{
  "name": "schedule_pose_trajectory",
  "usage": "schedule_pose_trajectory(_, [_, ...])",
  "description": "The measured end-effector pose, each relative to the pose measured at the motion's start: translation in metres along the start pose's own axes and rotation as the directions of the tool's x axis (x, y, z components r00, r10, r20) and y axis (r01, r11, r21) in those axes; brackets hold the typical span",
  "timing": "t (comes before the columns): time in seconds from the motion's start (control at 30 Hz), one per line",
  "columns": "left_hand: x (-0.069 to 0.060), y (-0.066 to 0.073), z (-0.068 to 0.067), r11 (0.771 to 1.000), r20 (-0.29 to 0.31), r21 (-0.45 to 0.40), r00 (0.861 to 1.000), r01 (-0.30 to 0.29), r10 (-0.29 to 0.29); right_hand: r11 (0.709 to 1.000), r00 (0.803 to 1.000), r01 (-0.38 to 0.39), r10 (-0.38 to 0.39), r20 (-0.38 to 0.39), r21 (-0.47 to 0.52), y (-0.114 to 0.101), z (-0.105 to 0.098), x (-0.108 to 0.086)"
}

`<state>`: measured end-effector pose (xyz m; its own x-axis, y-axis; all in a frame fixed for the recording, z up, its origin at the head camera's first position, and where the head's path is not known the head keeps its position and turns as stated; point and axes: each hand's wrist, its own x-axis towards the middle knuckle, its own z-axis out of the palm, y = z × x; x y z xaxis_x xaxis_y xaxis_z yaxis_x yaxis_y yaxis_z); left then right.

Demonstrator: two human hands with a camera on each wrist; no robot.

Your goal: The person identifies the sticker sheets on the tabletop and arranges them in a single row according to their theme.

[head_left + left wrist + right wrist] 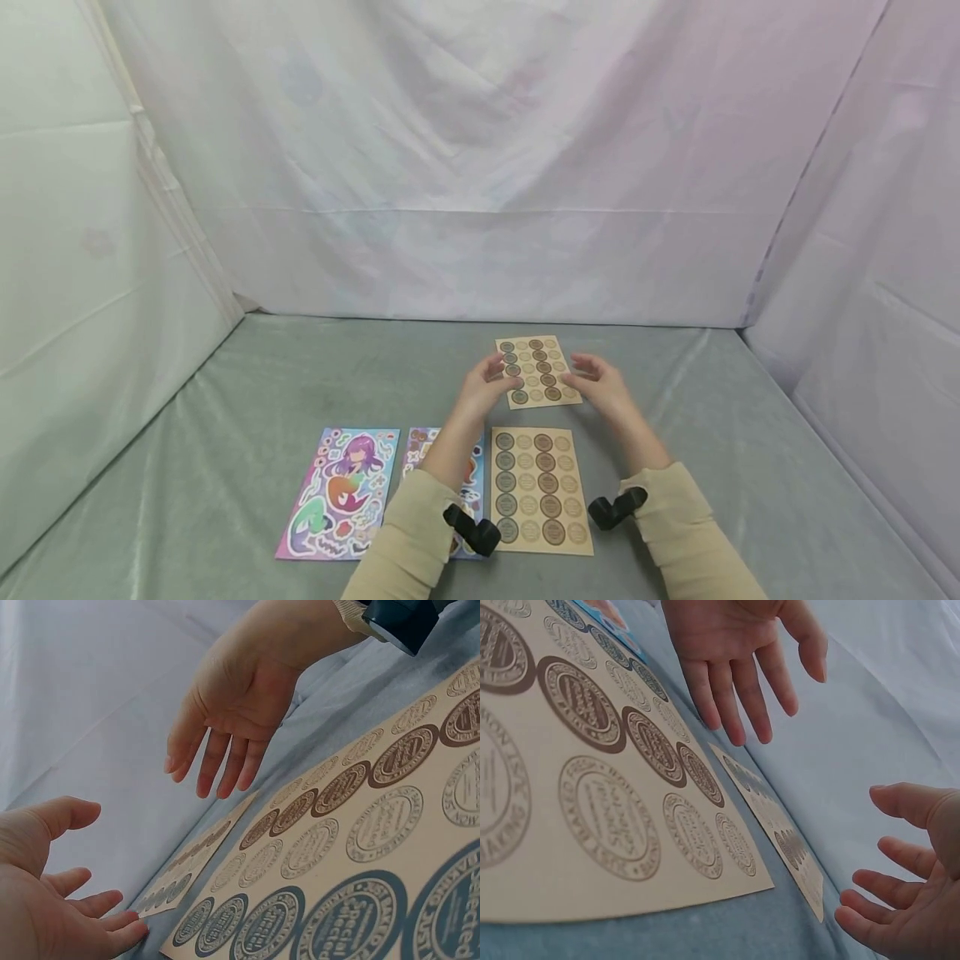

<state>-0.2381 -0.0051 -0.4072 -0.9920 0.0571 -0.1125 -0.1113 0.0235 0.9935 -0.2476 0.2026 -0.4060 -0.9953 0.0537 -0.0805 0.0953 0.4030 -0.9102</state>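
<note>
A tan sheet of round stickers (537, 372), printed in grey-green and brown, lies farther back on the table. My left hand (480, 390) is at its left edge, and my right hand (603, 392) is at its right edge. Both have loosely spread fingers, palms facing each other, and grip nothing in the wrist views. Whether the fingertips touch the sheet, I cannot tell. Closer to me, between the forearms, is a second tan sticker sheet (537, 492) of the same pattern, which also fills much of the left wrist view.
To the left lies a pink and blue mermaid sticker sheet (347, 493). Beside it, another colourful sticker sheet (472, 487) is partly covered by the left forearm. Grey cloth (247, 467) covers the table, and white curtains (480, 167) enclose the back and sides.
</note>
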Motion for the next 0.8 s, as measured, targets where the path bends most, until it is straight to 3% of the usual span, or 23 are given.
schedule_pose_trajectory(0.27, [0.0005,-0.0011,0.0006,1.0,-0.003,0.004,1.0,0.028,-0.028,0.999,0.999,-0.032,0.032,-0.005,-0.012,0.0048,0.0007,0.0033])
schedule_pose_trajectory(0.8, [0.0057,-0.0062,-0.0042,0.996,0.039,-0.09,0.999,0.021,-0.018,0.998,0.997,-0.054,0.051,0.06,0.042,0.0004,0.0051,0.0047])
